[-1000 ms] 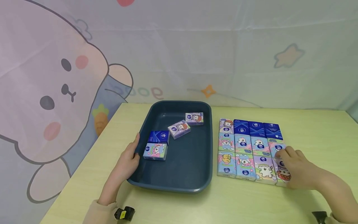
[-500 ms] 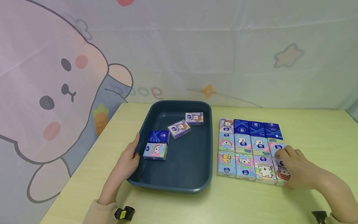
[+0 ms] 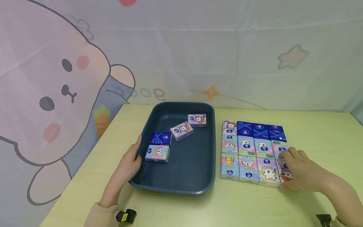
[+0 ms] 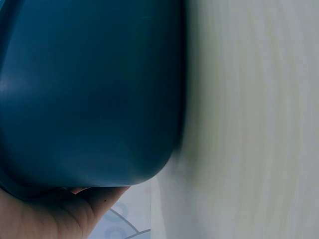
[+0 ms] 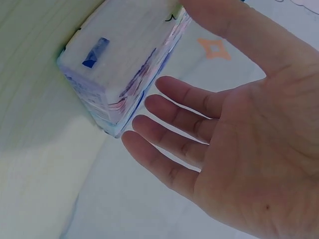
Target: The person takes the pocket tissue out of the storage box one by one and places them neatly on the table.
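Observation:
My left hand [image 3: 129, 165] holds the left side of a dark blue plastic tub [image 3: 187, 176]; in the left wrist view the hand [image 4: 65, 214] lies against the outer wall below the rim. Inside the tub are a blue tissue pack [image 3: 161, 138], a light-blue cartoon pack [image 3: 157, 153] and two purple packs, one [image 3: 181, 130] lying askew. My right hand [image 3: 304, 173] is over the near right corner of a block of tissue packs, fingertips by a strawberry-print purple pack [image 3: 285, 175]. Seen from the right wrist, the fingers [image 5: 174, 122] are spread and loosely bent beside the white packs [image 5: 119, 55].
The block stands in three rows to the right of the tub, with dark blue packs [image 3: 260, 130] at the back and cartoon packs [image 3: 249, 168] in front. Behind the pale wooden table [image 3: 326, 132] hangs a printed cloth [image 3: 181, 56] with a cartoon bear.
My right thumb has shifted left along the near edge of the corner pack. The left hand, tub and packs stay where they were.

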`<act>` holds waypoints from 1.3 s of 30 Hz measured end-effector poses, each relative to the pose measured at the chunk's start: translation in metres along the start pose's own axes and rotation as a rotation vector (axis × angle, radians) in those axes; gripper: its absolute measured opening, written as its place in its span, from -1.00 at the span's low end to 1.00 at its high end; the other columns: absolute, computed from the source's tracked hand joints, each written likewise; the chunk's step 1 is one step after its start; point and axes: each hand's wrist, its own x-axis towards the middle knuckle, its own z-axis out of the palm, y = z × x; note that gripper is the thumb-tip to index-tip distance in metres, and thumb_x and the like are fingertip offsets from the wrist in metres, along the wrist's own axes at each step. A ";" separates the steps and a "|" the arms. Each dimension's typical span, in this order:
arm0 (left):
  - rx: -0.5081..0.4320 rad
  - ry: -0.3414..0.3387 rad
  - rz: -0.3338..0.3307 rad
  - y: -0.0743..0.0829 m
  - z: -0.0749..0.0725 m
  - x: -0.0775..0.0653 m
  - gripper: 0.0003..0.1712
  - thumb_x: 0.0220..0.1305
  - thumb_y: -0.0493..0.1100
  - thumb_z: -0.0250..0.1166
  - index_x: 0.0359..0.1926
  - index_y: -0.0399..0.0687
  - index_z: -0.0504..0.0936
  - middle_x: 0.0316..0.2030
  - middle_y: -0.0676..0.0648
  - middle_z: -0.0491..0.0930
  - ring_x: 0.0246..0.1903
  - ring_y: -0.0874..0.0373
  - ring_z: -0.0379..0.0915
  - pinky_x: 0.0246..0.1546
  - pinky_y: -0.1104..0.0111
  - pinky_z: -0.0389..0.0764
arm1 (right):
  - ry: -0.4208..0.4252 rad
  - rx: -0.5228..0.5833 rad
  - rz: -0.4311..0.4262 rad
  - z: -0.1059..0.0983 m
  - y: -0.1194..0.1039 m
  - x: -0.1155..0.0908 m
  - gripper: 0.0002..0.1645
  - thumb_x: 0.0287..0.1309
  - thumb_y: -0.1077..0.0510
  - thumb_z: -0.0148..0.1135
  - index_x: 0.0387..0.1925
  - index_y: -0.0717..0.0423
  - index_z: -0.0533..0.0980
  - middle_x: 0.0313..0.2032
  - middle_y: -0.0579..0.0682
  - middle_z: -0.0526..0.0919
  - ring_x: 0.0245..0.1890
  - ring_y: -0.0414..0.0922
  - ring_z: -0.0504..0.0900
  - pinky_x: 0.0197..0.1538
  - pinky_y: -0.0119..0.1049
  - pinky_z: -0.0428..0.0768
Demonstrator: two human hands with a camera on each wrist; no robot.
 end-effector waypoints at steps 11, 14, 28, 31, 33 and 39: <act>-0.011 -0.008 0.005 -0.001 0.002 0.002 -0.22 0.30 -0.47 -0.14 0.50 -0.20 -0.15 0.34 -0.43 0.20 0.37 -0.27 0.10 0.32 -0.14 0.20 | -0.013 0.021 0.004 -0.007 -0.007 -0.003 0.04 -0.31 -0.17 0.56 0.11 0.26 0.25 0.05 0.21 0.31 0.00 0.17 0.33 0.09 0.24 0.43; -0.008 -0.003 0.011 -0.001 0.002 0.002 -0.22 0.29 -0.48 -0.14 0.50 -0.21 -0.14 0.33 -0.43 0.21 0.36 -0.27 0.11 0.32 -0.14 0.21 | 0.002 0.028 -0.010 -0.011 -0.010 -0.003 0.05 -0.30 -0.17 0.55 0.12 0.28 0.25 0.06 0.23 0.32 0.00 0.19 0.32 0.09 0.25 0.42; 0.000 0.000 0.004 -0.003 0.002 0.000 -0.21 0.29 -0.48 -0.13 0.50 -0.20 -0.15 0.33 -0.43 0.21 0.35 -0.28 0.12 0.32 -0.15 0.21 | 0.019 0.106 -0.050 -0.025 -0.036 0.008 0.00 -0.16 -0.25 0.45 0.17 0.27 0.27 0.11 0.23 0.33 0.07 0.18 0.31 0.10 0.24 0.42; 0.008 0.001 0.006 -0.003 0.001 0.000 -0.21 0.30 -0.48 -0.13 0.51 -0.18 -0.16 0.33 -0.43 0.20 0.36 -0.28 0.12 0.32 -0.15 0.21 | 0.035 0.125 -0.068 -0.028 -0.041 0.012 -0.02 -0.11 -0.25 0.43 0.17 0.27 0.27 0.06 0.19 0.37 0.04 0.13 0.33 0.07 0.18 0.45; 0.010 0.001 0.010 -0.002 0.001 0.000 -0.21 0.29 -0.48 -0.13 0.50 -0.19 -0.15 0.33 -0.44 0.20 0.36 -0.29 0.11 0.32 -0.15 0.21 | 0.043 0.137 -0.073 -0.030 -0.044 0.014 -0.04 -0.08 -0.24 0.41 0.16 0.28 0.28 0.03 0.18 0.38 0.03 0.12 0.34 0.06 0.16 0.46; 0.009 0.006 0.021 -0.001 0.001 0.001 -0.22 0.28 -0.49 -0.13 0.50 -0.25 -0.13 0.31 -0.46 0.23 0.34 -0.31 0.14 0.29 -0.15 0.24 | 0.051 0.209 -0.048 -0.041 -0.053 0.019 -0.04 0.00 -0.26 0.35 0.20 0.34 0.26 0.12 0.25 0.35 0.11 0.20 0.32 0.11 0.22 0.42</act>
